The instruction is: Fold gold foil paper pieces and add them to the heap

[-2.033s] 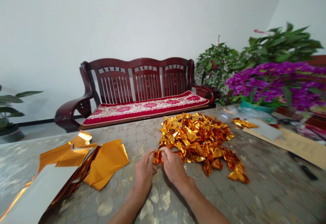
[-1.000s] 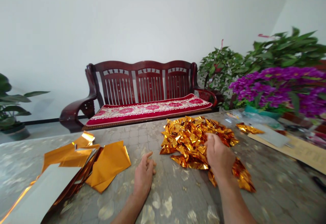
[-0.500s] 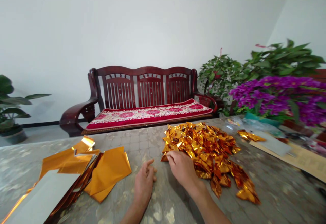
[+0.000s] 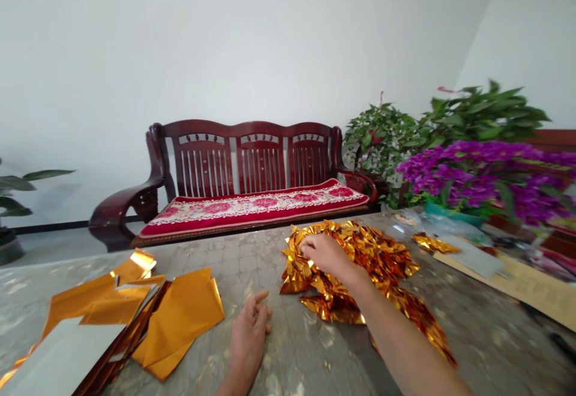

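Observation:
My right hand (image 4: pixel 327 255) reaches over the left part of a heap of folded gold foil pieces (image 4: pixel 382 258). Its fingers are curled closed and point down into the heap, and what lies between the fingertips is hidden. My left hand (image 4: pixel 249 337) rests on the table with its fingers loosely bent and apart, holding nothing. To its left lie flat gold foil sheets (image 4: pixel 180 315), fanned out beside a stack whose top sheet shows a pale grey back (image 4: pixel 67 354).
The patterned table (image 4: pixel 288 363) stands before a dark wooden bench (image 4: pixel 261 138) with a red floral cushion (image 4: pixel 252 207). At right are purple flowers (image 4: pixel 477 174), a brown cardboard sheet (image 4: pixel 535 288), a clear plastic bag (image 4: pixel 450 223) and one apart foil bundle (image 4: pixel 434 243).
My right hand has moved from the near left edge of the heap up over it. Foil pieces now lie differently along the near edge. My left hand has barely moved; the view has shifted slightly.

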The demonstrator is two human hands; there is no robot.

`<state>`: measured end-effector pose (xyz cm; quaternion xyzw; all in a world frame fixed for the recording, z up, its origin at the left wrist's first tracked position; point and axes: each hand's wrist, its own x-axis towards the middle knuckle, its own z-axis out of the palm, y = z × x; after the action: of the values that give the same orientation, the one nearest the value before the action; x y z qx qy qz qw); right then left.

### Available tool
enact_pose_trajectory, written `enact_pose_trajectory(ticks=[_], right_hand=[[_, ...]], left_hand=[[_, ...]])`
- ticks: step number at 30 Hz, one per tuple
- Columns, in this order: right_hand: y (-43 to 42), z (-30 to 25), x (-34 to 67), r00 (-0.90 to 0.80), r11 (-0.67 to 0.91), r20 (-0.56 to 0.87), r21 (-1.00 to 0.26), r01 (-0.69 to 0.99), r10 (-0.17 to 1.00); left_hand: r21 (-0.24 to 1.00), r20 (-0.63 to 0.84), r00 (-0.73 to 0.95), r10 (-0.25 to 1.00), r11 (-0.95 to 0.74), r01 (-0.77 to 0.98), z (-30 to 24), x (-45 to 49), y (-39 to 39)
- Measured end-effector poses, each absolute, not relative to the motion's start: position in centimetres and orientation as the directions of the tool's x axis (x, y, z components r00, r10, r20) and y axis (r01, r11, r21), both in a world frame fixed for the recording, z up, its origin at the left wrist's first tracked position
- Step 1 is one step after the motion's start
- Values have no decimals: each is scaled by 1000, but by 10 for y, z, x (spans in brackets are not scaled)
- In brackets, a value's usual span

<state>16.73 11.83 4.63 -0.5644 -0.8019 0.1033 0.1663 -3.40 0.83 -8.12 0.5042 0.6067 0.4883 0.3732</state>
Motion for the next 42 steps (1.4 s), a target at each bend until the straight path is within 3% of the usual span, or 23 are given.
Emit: enact_pose_trajectory(ticks=[10, 16, 21, 26, 32, 36, 42], right_hand=[[248, 60, 213, -177, 182, 42, -192, 964, 983], [274, 35, 198, -187, 184, -28, -82, 979, 982], [273, 22, 193, -161, 155, -64, -92, 984, 985], [267, 26, 195, -171, 154, -45, -262, 953, 984], [249, 58, 189, -249, 195, -2, -620, 760, 968], [203, 72, 169, -365, 246, 42, -810, 533, 930], [126, 73, 139, -501, 223, 53, -932, 286, 864]], left_hand=[[971, 17, -242, 970, 41, 235, -81, -32, 10], [973, 52, -271, 961, 12, 229, -88, -29, 12], [978, 45, -263, 964, 11, 209, -88, -27, 13], [984, 31, -282, 959, 20, 177, -84, -25, 13], [992, 28, -312, 950, 12, 124, -87, -27, 13], [997, -16, -286, 958, -8, -81, -74, -27, 15], [905, -80, -146, 986, 11, -426, -2, -29, 23]])
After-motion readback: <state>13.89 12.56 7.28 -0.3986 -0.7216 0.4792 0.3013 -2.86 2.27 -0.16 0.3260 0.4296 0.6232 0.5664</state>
